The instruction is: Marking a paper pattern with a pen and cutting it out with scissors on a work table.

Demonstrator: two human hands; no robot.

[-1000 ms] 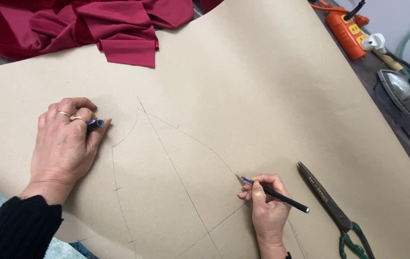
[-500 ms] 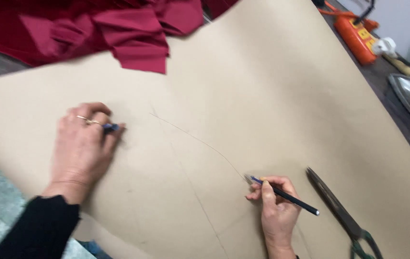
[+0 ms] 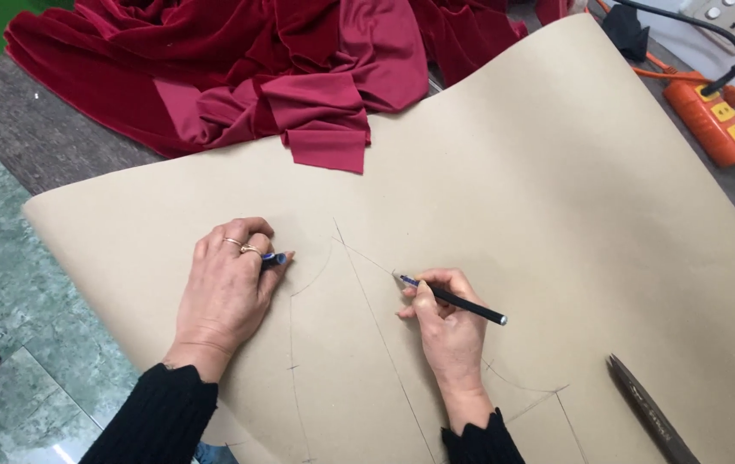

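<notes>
1. Paper fills most of the head view: a large sheet of tan brown pattern paper lies flat across the work surface, marked with thin pencil lines, some straight, some curved.
2. The left hand rests palm down on the left part of the sheet, fingers curled loosely, with rings on two fingers. A small blue object shows between its thumb and forefinger, held against the paper; what kind of object it is cannot be told.
3. The right hand lies near the middle of the sheet and grips a slim black pencil between thumb and fingers. The pencil's tip touches the paper at a drawn line, just right of the point where two straight lines meet, and its shaft slants down to the right.
4. Both wrists come out of black knitted sleeves at the bottom edge.
5. Dark metal scissor blades lie on the sheet at the lower right, well apart from the right hand, handles out of view.
6. Crumpled dark red velvet fabric is heaped beyond the sheet's top edge, one folded corner overlapping the paper.
7. An orange power strip with a black cable lies at the upper right, beside the sheet.
8. Green marbled floor tiles show at the left.
</notes>
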